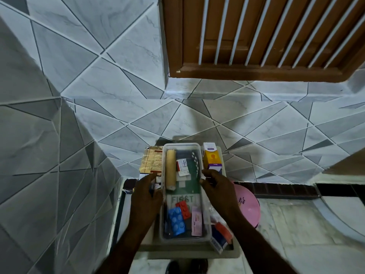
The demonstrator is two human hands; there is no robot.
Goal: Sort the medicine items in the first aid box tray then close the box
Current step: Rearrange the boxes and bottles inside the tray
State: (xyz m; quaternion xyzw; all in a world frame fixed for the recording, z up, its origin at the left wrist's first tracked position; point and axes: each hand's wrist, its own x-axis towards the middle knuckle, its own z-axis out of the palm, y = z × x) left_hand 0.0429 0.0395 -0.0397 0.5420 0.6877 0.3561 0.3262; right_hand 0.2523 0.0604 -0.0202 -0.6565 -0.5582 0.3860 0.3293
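Note:
A clear plastic tray [182,145] sits on top of the first aid box [187,249], whose green "FIRST" label shows through it. Inside lie a tan bandage roll [171,169], a small white and red tube box [182,165], a white pill strip [196,161], a blue blister pack [177,221], a red blister pack [183,209] and a pink sachet [197,221]. My left hand [146,196] lies with fingers stretched against the tray's left wall. My right hand [219,189] pinches the tray's right rim with curled fingers.
An orange and white medicine carton [211,157] stands right of the tray, a gold blister sheet [152,162] lies to its left. More packets [221,234] sit at the box's near right corner. A pink round lid [247,204] lies further right. Tiled walls surround the spot.

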